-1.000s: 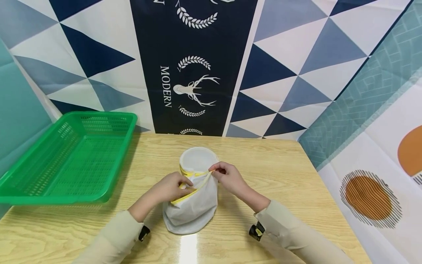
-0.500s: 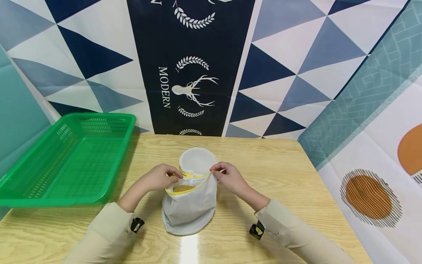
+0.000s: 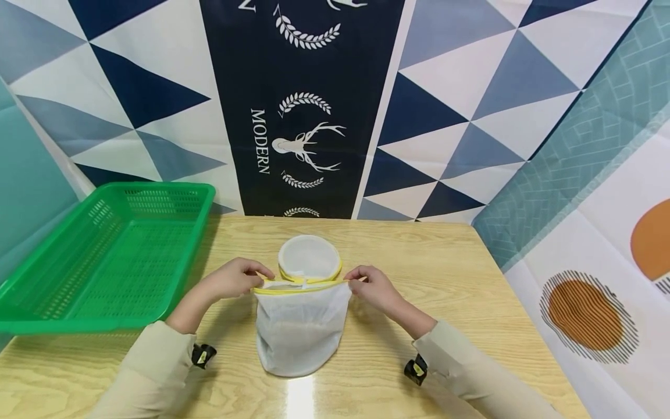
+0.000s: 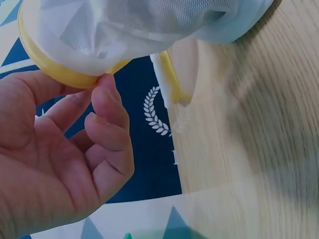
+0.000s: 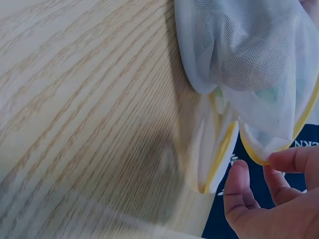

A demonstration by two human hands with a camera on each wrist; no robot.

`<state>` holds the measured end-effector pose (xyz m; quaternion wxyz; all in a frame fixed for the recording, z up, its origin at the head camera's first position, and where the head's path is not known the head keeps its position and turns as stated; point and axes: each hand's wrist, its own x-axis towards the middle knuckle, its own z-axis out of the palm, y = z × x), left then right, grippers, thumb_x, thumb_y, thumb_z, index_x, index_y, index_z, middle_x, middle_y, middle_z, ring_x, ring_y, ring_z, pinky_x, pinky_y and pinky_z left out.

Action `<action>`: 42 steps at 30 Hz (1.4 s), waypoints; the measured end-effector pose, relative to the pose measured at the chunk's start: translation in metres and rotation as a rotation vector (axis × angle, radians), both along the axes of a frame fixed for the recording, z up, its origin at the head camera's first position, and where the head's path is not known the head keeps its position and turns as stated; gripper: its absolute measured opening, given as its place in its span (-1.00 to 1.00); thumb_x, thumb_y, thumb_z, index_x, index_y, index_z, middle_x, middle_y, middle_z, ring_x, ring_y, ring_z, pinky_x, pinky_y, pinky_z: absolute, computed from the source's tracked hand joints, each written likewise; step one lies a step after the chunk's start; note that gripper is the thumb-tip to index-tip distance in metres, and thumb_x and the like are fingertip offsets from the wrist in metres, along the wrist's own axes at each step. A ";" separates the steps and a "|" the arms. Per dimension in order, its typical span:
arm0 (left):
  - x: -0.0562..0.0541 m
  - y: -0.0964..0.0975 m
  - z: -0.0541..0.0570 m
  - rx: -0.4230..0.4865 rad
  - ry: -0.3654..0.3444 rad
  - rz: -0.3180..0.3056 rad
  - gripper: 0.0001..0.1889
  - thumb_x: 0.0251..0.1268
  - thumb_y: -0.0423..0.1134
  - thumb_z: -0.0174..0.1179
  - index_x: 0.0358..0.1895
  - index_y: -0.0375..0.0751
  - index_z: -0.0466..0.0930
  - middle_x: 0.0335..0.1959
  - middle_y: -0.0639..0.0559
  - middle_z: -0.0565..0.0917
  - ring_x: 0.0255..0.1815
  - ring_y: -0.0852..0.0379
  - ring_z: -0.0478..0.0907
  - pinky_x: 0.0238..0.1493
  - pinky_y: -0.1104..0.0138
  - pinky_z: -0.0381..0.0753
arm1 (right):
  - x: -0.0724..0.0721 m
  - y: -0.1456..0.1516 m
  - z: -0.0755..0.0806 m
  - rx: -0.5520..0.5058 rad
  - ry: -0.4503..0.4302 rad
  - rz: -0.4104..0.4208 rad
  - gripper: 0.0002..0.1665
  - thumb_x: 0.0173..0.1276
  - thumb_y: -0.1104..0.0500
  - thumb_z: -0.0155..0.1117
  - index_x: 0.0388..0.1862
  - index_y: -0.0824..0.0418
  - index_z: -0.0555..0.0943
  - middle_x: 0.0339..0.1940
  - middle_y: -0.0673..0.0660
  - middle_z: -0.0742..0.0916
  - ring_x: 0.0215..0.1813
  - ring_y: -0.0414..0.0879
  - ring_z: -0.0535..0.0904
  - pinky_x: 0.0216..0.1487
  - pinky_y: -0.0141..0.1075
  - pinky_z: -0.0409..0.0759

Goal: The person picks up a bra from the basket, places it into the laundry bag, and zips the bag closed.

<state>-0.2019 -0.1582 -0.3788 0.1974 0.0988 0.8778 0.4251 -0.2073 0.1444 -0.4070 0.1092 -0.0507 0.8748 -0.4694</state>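
A white mesh laundry bag with yellow trim stands on the wooden table, its mouth stretched sideways and nearly flat. Its round flap or lid, also edged in yellow, lies folded back behind the mouth. At the left end of the mouth my left hand pinches the yellow rim between thumb and finger. My right hand holds the rim's right end; in the right wrist view its fingertips touch the yellow edge. The folds hide the bag's inside.
A green perforated plastic basket sits at the table's left. Behind the table hangs a cloth printed with triangles and a deer head. Another patterned cloth borders the right side.
My left hand has come out of the mouth and moved left to its rim. My right hand has shifted slightly right and down. The mouth, open before, is now pulled nearly straight.
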 end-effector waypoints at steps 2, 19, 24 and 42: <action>-0.001 -0.002 -0.001 0.013 -0.029 0.004 -0.67 0.29 -0.36 0.00 0.08 -0.33 0.54 -0.44 0.00 0.54 -0.64 0.17 0.30 -0.60 0.39 0.27 | 0.000 0.000 -0.001 -0.009 -0.009 0.007 -0.78 0.26 0.30 0.04 -0.20 0.30 0.61 -0.31 0.16 0.61 -0.37 -0.06 0.51 -0.36 -0.36 0.48; -0.014 -0.004 -0.011 0.064 -0.094 0.108 -0.64 0.42 -0.22 -0.07 0.09 -0.41 0.48 -0.22 -0.17 0.60 -0.52 0.14 0.47 -0.55 0.41 0.37 | -0.005 -0.003 -0.002 -0.062 -0.043 -0.013 -0.70 0.39 0.29 -0.07 -0.03 0.30 0.57 -0.16 0.21 0.63 -0.32 -0.04 0.57 -0.33 -0.28 0.52; -0.020 -0.001 -0.019 0.073 -0.114 0.169 -0.64 0.40 -0.20 -0.04 0.07 -0.40 0.50 -0.24 -0.15 0.62 -0.51 0.15 0.50 -0.54 0.40 0.43 | -0.007 -0.002 -0.004 -0.082 -0.058 -0.027 -0.71 0.39 0.25 -0.03 -0.04 0.33 0.56 -0.22 0.23 0.65 -0.35 -0.07 0.56 -0.32 -0.26 0.53; -0.043 0.003 -0.041 0.125 -0.222 0.311 -0.63 0.39 -0.17 0.01 0.09 -0.39 0.47 -0.39 0.01 0.61 -0.52 0.22 0.51 -0.49 0.41 0.47 | -0.026 -0.002 -0.011 -0.042 -0.106 -0.073 -0.68 0.43 0.13 0.03 -0.03 0.33 0.56 -0.25 0.22 0.66 -0.38 -0.04 0.59 -0.33 -0.22 0.57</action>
